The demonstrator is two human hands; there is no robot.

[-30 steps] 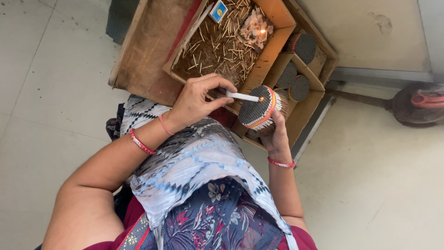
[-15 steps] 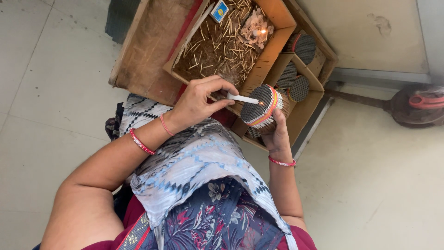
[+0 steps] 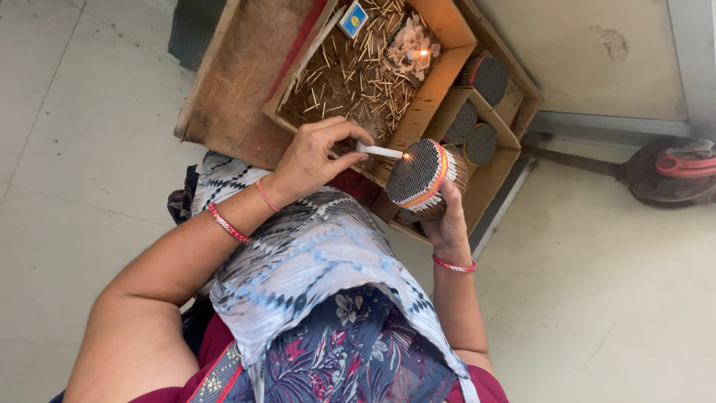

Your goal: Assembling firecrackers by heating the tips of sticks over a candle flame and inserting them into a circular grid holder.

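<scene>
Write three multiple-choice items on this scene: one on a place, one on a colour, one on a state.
1. Where does the pale wax lump with a small flame sit?
A. on the floor
B. on the lap
C. in the wooden tray of loose sticks

2. What colour is the beaded bangle below the right hand, which holds the round banded stick bundle?
A. green
B. red
C. blue

3. How is the thin white stick pinched in the left hand?
A. lit at its tip
B. unlit
C. snapped in two

Answers: 1 C, the lump lies among the loose sticks; 2 B, red beads ring the wrist; 3 A, a small flame shows at the tip by the bundle.
</scene>
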